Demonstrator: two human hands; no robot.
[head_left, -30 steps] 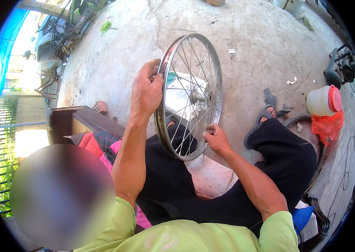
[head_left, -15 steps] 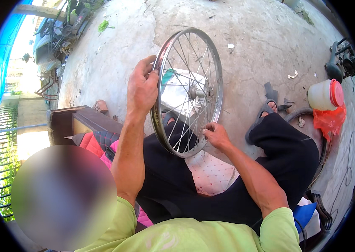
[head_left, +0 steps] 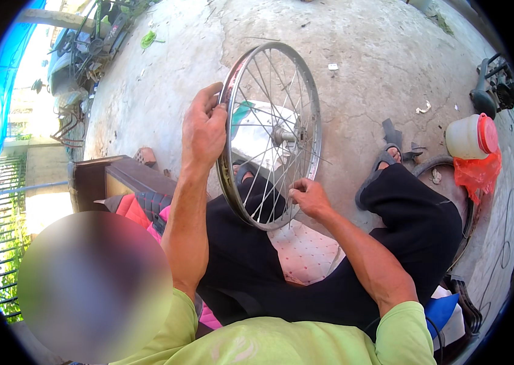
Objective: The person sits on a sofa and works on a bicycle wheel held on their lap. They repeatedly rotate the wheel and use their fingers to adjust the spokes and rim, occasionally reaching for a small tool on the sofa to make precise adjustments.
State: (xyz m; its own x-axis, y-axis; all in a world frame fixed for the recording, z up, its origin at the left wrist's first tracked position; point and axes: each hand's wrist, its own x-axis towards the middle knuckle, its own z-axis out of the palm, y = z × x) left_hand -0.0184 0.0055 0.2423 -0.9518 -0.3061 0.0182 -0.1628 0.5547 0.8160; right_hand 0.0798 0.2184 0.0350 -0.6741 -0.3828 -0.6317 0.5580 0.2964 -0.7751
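Observation:
A bare bicycle wheel (head_left: 224,176), without a tyre, stands tilted upright in front of me above my lap. My left hand (head_left: 204,134) is closed around the far left side of its rim, thumb on the inner edge. Low on the wheel's near right side, my right hand (head_left: 310,198) pinches at a spoke close to the rim; its fingertips partly hide what is between them. Thin spokes run to the metal hub (head_left: 284,135). One loose-looking spoke end sticks out past the right of the rim. Behind the spokes lies a white sack (head_left: 257,143) with a green patch.
A pale patterned cloth (head_left: 305,252) lies between my legs. At right are a white tub (head_left: 463,137) with a red lid, a red plastic bag (head_left: 477,176) and a tyre (head_left: 436,163). A brown open box (head_left: 141,176) stands at left, beside a blurred round area.
My right hand has shifted slightly left along the lower part of the wheel. The left hand keeps its grip on the rim, and the wheel has barely moved.

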